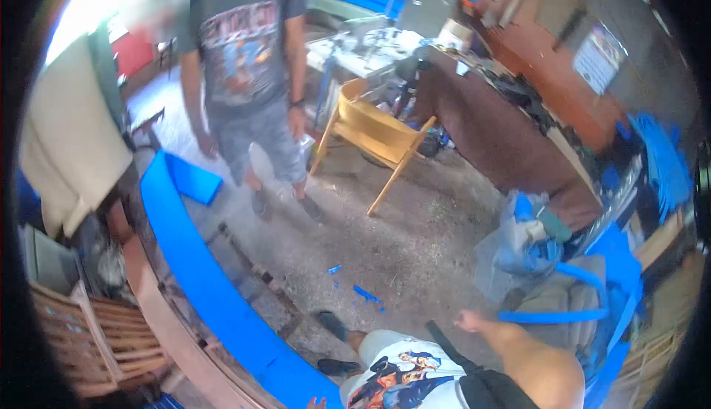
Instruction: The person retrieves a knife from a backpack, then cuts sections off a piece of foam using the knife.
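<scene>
Left hand (317, 403): only fingertips showed at the near edge, slightly apart, over or just beside the blue strip; contact could not be told.
Right hand (468, 322): was held to the right of the body with fingers curled; whether it gripped anything could not be told.
Blue strip (215, 290): ran along the left side from the near edge to the far left, its far end angled rightward.
Brown rail (148, 276): lay alongside, left of the strip.
Slatted frame (104, 335): wooden, positioned near left.
Blue scraps (366, 294): lay on the floor (422, 239), right of the strip.
Co-worker (255, 124): stood near the strip's far end in a dark printed T-shirt (241, 46), arms lowered.
Wooden chair (378, 135): stood far centre, right of the co-worker.
Brown cover (474, 113): hung right of the chair.
Plastic bag (492, 261): sat at right, near a curved blue band (555, 317).
</scene>
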Demonstrator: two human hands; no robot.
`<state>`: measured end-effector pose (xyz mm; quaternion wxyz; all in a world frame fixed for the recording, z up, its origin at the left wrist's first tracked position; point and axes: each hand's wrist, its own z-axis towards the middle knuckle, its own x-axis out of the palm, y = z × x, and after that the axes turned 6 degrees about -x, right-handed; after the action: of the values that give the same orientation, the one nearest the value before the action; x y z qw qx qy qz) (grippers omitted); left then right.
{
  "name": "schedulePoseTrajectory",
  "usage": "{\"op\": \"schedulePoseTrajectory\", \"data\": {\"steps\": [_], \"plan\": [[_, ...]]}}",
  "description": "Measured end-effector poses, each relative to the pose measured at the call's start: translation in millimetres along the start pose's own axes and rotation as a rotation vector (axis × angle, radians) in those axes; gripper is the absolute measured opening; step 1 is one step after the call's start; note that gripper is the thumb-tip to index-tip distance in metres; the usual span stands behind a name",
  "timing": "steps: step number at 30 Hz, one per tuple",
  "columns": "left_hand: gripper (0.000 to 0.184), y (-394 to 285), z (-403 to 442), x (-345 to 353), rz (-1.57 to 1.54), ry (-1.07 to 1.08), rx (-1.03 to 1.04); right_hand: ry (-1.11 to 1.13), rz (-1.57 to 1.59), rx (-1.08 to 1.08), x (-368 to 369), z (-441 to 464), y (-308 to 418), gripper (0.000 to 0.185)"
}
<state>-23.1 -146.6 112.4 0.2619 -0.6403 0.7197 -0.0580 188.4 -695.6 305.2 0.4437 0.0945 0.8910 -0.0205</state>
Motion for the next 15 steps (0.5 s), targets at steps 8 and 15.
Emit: {"op": "schedulePoseTrajectory", "data": {"steps": [8,15], "plan": [[0.059,-119.1,88.1,-154.6,0.271,-0.253,0.085,0.578,0.576,0.211,123.5,-48.0,-38.9,0.039],[0.059,-289.3,161.9,-64.2,0.454,-0.215,0.469,0.303,0.634,0.129,37.4,103.5,-71.8,0.044]]}}
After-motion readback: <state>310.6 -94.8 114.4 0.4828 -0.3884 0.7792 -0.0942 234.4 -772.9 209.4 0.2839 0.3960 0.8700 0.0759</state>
